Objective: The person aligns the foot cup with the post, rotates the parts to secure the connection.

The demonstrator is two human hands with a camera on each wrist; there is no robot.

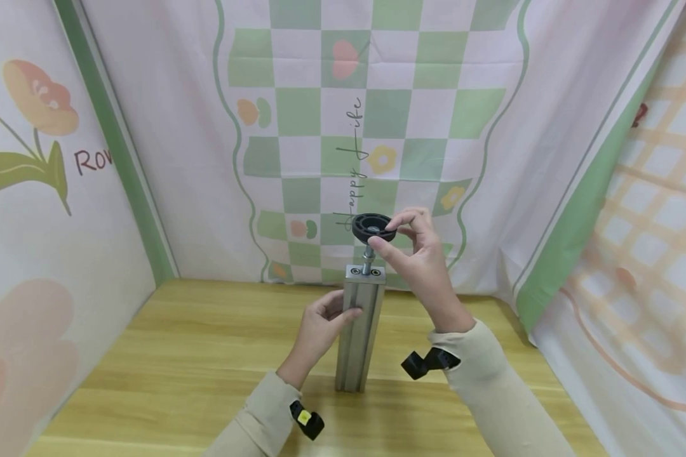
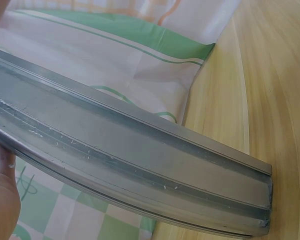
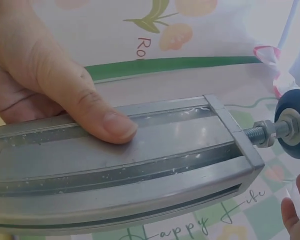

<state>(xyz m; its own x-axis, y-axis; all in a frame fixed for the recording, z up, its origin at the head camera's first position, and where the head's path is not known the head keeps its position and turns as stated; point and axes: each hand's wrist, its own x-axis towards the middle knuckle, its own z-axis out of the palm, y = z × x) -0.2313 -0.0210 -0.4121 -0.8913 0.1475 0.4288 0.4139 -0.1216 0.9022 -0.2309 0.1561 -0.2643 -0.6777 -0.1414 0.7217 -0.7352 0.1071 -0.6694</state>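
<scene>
An aluminium profile [image 1: 354, 343] stands upright on the wooden table, its lower end also showing in the left wrist view. My left hand [image 1: 320, 324] grips it on the upper part, the thumb [image 3: 110, 122] lying across its grooved face. From the end plate [image 1: 366, 273] at the top rises a threaded stud with nuts [image 3: 262, 134]. It carries a round black levelling foot [image 1: 363, 236]. My right hand [image 1: 420, 260] pinches the foot's rim at the right side with thumb and index finger. In the right wrist view, only some fingertips appear at the right edge.
The wood-grain tabletop [image 1: 206, 355] spreads around the profile's base. Printed cloth [image 1: 297, 158] hangs behind it, and more cloth stands at the left and right sides. A black wrist mount [image 1: 431, 363] is fixed to each sleeve.
</scene>
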